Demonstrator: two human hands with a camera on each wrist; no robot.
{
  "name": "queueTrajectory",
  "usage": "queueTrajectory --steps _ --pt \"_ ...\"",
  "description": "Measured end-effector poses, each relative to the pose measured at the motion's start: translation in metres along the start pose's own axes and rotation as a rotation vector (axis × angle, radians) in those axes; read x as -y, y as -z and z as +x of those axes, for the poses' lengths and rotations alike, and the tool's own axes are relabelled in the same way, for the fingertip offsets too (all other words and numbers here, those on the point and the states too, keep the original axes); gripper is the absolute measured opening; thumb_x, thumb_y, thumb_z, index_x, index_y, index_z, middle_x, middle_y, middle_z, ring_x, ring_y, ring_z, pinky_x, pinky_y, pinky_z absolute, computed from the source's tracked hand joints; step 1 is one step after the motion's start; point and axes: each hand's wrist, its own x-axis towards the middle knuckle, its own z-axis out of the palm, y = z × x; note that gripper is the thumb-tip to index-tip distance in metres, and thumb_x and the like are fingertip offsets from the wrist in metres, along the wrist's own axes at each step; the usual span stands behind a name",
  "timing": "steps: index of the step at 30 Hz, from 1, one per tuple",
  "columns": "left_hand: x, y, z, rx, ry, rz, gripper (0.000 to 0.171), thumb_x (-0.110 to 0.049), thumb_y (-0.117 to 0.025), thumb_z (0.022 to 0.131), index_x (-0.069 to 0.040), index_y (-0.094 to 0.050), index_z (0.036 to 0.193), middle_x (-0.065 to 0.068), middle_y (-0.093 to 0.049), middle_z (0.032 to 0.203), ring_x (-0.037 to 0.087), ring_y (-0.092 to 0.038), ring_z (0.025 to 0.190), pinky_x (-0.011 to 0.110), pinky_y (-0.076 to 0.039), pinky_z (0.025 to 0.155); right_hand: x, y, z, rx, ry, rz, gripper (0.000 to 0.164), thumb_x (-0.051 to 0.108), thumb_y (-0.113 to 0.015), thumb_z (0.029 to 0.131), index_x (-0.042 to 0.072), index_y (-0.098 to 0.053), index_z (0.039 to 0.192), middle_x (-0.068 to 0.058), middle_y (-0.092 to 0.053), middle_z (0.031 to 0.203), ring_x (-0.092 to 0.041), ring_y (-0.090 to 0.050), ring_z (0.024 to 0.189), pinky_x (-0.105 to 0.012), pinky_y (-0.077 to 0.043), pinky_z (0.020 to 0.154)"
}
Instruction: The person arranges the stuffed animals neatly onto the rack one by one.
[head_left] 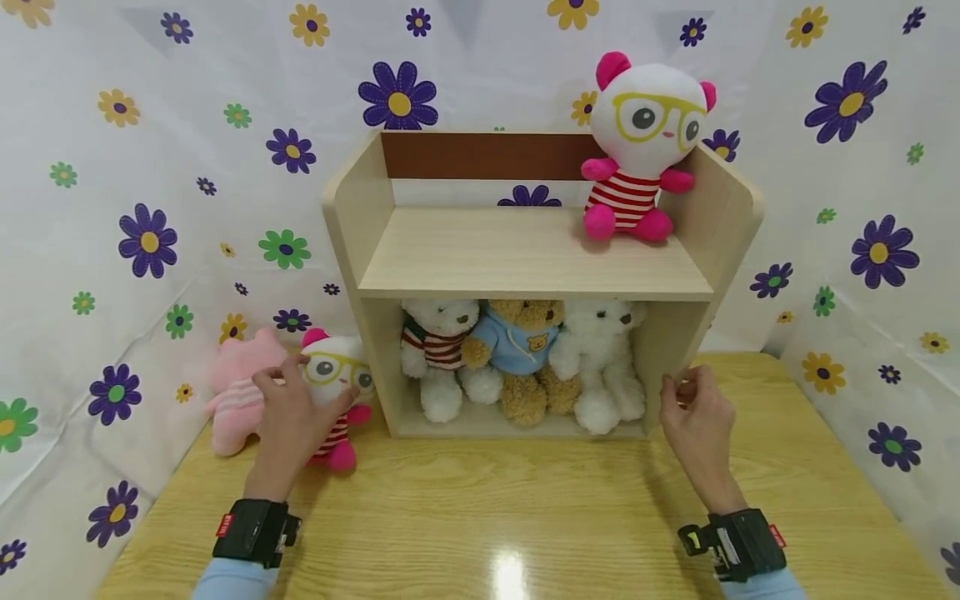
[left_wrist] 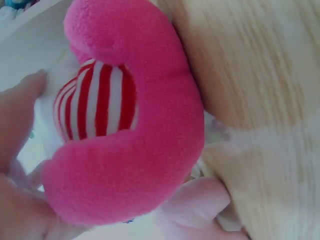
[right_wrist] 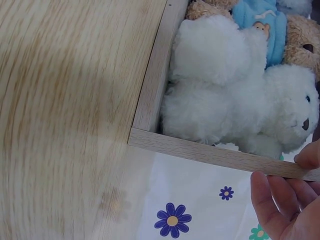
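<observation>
At the shelf's left side my left hand (head_left: 291,425) grips a panda plush (head_left: 330,367) with yellow glasses and a striped body, thumb on one side of its head and fingers on the other. In the left wrist view its pink legs (left_wrist: 165,125) fill the middle. My right hand (head_left: 699,421) pinches the front edge of the right side panel of a wooden shelf (head_left: 536,258), with the thumb inside and fingers outside in the right wrist view. Beside that panel sits a white bear plush (right_wrist: 215,90) on the lower level.
A pink plush (head_left: 243,387) leans behind my left hand. A bear in a blue hoodie (head_left: 521,337) and a white bear in a striped top (head_left: 442,350) share the lower shelf. Another panda plush (head_left: 637,150) sits up top. A flowered cloth (head_left: 180,317) hangs behind the table (head_left: 450,517).
</observation>
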Motion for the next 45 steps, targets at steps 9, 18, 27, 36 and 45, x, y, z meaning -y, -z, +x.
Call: queueTrajectory --steps 9,18,27,36,45 --pt "-0.006 0.004 -0.016 0.093 -0.037 0.348 0.065 -0.036 -0.087 0.079 0.012 -0.056 0.111 0.038 -0.045 0.116 0.056 -0.045 0.097 0.067 -0.047 0.071 0.0 -0.001 -0.003 -0.004 0.014 0.005 0.013 -0.003 -0.071 0.087 -0.006 -0.059 0.088 -0.016 -0.064 0.066 -0.03 -0.063 0.056 -0.009 -0.04 0.056" --pt "-0.025 0.008 -0.002 0.216 0.024 0.424 0.051 -0.027 -0.082 0.081 0.012 -0.061 0.106 0.034 -0.055 0.112 0.06 -0.057 0.095 0.069 -0.044 0.084 0.001 -0.001 -0.002 0.003 -0.003 0.0 0.013 -0.002 -0.071 0.088 -0.006 -0.059 0.089 -0.018 -0.066 0.067 -0.031 -0.064 0.057 -0.008 -0.039 0.057" --pt "-0.026 0.011 0.015 0.366 0.074 0.369 0.068 -0.029 -0.081 0.078 0.016 -0.044 0.112 0.04 -0.064 0.105 0.053 -0.067 0.088 0.07 -0.049 0.079 0.002 -0.001 -0.002 0.015 -0.012 -0.011 0.013 -0.001 -0.071 0.088 -0.005 -0.058 0.09 -0.017 -0.066 0.066 -0.03 -0.064 0.057 -0.01 -0.039 0.056" --pt "-0.011 0.009 0.016 0.28 0.114 0.253 0.074 -0.018 -0.078 0.08 0.016 -0.032 0.127 0.042 -0.064 0.107 0.054 -0.067 0.084 0.063 -0.054 0.068 0.002 -0.001 -0.002 0.011 -0.006 -0.002 0.013 0.0 -0.07 0.088 -0.006 -0.058 0.09 -0.018 -0.066 0.066 -0.03 -0.064 0.058 -0.01 -0.039 0.056" --pt "-0.001 0.008 0.01 0.175 0.147 0.1 0.063 -0.016 -0.068 0.083 0.011 -0.033 0.128 0.039 -0.063 0.103 0.051 -0.066 0.084 0.059 -0.052 0.069 0.002 0.001 -0.001 0.004 -0.009 -0.009 0.014 0.0 -0.07 0.088 -0.006 -0.058 0.09 -0.018 -0.066 0.067 -0.031 -0.064 0.058 -0.008 -0.038 0.057"
